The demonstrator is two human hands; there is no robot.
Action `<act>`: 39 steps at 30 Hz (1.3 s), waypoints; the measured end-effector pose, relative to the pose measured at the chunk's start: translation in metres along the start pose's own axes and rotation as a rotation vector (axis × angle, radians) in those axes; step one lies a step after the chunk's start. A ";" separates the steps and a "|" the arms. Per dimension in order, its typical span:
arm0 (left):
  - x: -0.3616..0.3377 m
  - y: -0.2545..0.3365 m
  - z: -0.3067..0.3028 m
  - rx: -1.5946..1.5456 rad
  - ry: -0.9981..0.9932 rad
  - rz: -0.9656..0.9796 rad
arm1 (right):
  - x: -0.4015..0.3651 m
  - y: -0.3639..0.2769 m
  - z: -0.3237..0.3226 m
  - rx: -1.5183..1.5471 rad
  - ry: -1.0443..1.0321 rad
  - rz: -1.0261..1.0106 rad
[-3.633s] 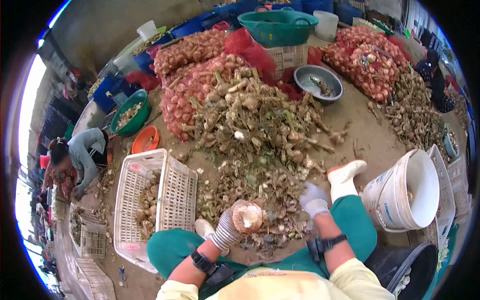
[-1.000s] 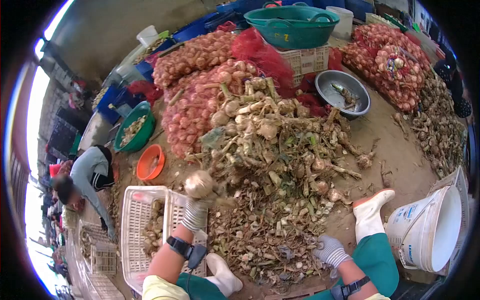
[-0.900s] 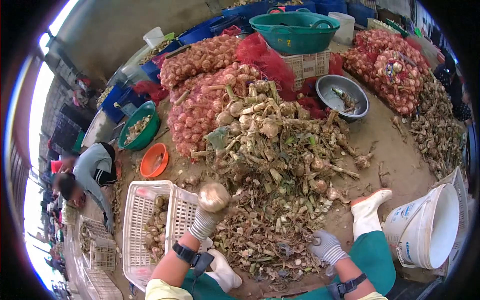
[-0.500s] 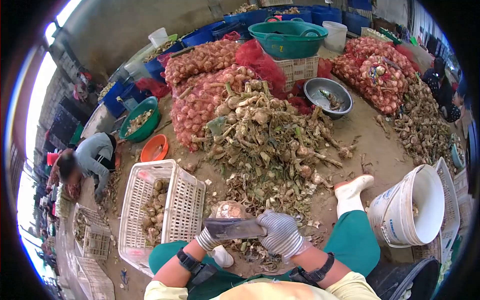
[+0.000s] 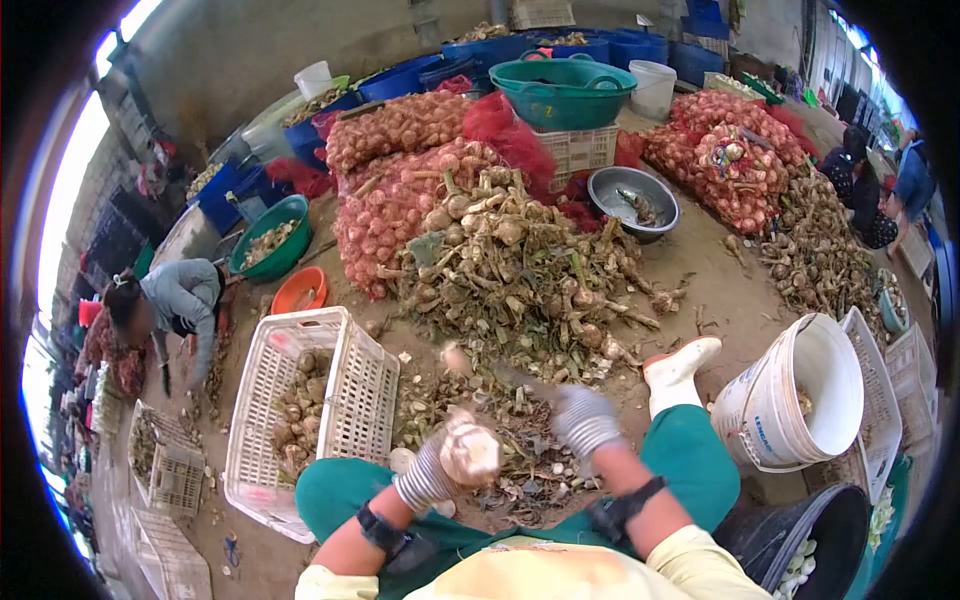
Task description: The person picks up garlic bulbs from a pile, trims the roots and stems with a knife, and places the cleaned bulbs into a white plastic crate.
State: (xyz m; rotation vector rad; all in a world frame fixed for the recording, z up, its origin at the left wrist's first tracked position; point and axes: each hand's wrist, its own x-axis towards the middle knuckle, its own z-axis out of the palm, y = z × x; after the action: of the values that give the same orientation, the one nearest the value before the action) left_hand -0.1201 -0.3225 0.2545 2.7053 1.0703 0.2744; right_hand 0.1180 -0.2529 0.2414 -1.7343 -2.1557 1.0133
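Observation:
In my striped-gloved left hand (image 5: 432, 470) is a large pale bulb (image 5: 470, 452), its cut, whitish face turned up. My gloved right hand (image 5: 585, 420), to the right of the bulb and apart from it, is closed on a knife (image 5: 522, 380) whose blade points left and is smeared by motion. A small pale piece (image 5: 455, 358) hangs blurred in the air above the bulb. Below and between my hands, trimmings (image 5: 520, 465) litter the ground. A heap of untrimmed bulbs with stalks and roots (image 5: 520, 260) lies in front of me.
To my left stands a white crate (image 5: 340, 390) with brown bulbs. At my right are a white bucket (image 5: 790, 400) and a black tub (image 5: 840, 545) holding white pieces. Red net sacks (image 5: 410, 200) and a metal bowl (image 5: 655, 225) lie beyond the heap. A co-worker (image 5: 185, 300) bends at left.
The knife has swung away from the bulb to the right with my right hand. My left hand has turned the bulb face up, and a piece has come loose. The view has shifted slightly.

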 end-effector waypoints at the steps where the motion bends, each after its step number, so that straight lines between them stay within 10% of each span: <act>1: -0.009 -0.004 0.018 -0.580 0.042 -0.175 | 0.009 0.033 0.004 0.094 0.134 0.210; 2: -0.018 -0.008 0.036 -1.164 0.191 -0.325 | 0.010 0.062 0.015 0.177 0.294 0.235; 5: -0.007 -0.011 0.018 -0.123 0.112 -0.309 | -0.009 0.029 0.007 0.404 0.193 0.056; 6: -0.006 -0.005 0.024 -1.034 0.300 -0.470 | -0.013 0.013 0.006 0.095 0.276 -0.121; 9: -0.006 -0.027 0.025 -0.463 0.038 -0.358 | -0.036 -0.037 -0.003 0.077 0.211 -0.299; 12: -0.029 -0.052 0.077 -2.308 0.178 -0.363 | -0.042 -0.051 0.009 0.005 0.221 -0.635; 15: -0.024 -0.050 0.075 -2.920 0.204 -0.220 | -0.045 -0.057 0.012 -0.071 0.261 -0.680; 23: -0.019 -0.044 0.063 -2.805 0.323 -0.651 | -0.033 -0.046 0.029 -0.064 0.352 -0.711; 25: -0.015 -0.041 0.062 -2.807 0.211 -0.505 | -0.033 -0.046 0.028 -0.060 0.348 -0.688; 28: 0.000 -0.017 0.022 -0.460 -0.234 -0.305 | -0.014 -0.033 0.015 -0.161 0.125 -0.132; 32: 0.005 -0.026 0.061 -1.561 0.233 -0.512 | 0.015 0.042 0.017 0.100 0.211 0.086; 34: -0.001 -0.016 0.035 -0.478 -0.068 -0.382 | -0.020 0.004 0.004 0.138 0.122 -0.119; 38: -0.004 -0.028 0.060 -1.719 0.053 -0.730 | -0.039 -0.035 0.000 -0.165 0.136 -0.546; 39: -0.004 -0.024 0.054 -1.523 0.013 -0.707 | -0.038 -0.038 0.004 -0.155 0.169 -0.571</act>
State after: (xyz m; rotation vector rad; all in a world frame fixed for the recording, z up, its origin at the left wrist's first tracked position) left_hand -0.1248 -0.3158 0.1957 0.9409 1.0370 0.6169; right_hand 0.0975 -0.2924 0.2714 -1.0856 -2.4438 0.5419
